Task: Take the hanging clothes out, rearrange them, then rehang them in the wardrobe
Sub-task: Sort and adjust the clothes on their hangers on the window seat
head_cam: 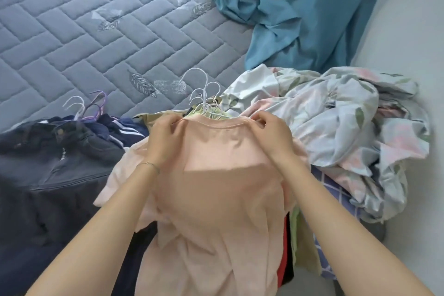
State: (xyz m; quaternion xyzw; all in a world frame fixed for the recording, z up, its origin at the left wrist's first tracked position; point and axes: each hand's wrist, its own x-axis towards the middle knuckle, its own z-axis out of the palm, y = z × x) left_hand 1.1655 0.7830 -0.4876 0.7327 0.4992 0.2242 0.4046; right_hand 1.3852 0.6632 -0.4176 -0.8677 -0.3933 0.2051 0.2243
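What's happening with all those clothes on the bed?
Someone is sorting clothes on hangers on the mattress. The left hand and right hand each pinch the collar of a pink shirt, which lies on top of a pile whose white hangers stick out beyond it. A pile of dark clothes lies to the left, and bunched floral bedding to the right. No wardrobe is in view.

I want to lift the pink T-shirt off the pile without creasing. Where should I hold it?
Take it at both shoulders beside the collar, from above, where the left hand and right hand pinch. The pink T-shirt lies flat on top, collar toward the hanger hooks, so it probably lifts evenly.
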